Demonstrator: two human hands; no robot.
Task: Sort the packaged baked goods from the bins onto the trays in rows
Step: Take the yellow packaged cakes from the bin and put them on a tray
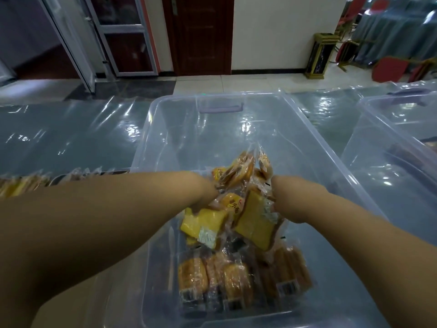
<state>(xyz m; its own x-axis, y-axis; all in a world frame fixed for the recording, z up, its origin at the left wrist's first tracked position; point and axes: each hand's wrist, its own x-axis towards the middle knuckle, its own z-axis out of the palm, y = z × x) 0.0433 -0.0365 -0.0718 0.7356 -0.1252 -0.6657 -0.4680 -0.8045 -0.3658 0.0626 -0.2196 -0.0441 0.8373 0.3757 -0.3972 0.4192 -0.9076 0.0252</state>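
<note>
The film-covered desk (71, 138) is stretching open left of the clear bin (307, 143). In the bin's near half, the left hand (204, 192) and right hand (283, 200) are clenching fingers around cake packets (250, 226) above bread packets (194, 273).

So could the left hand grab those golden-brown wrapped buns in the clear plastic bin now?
Probably not yet: the left hand grips yellow cake packets, so its fingers are full. The way is open, though; the golden-brown wrapped buns lie uncovered just below it in the clear plastic bin.
</note>
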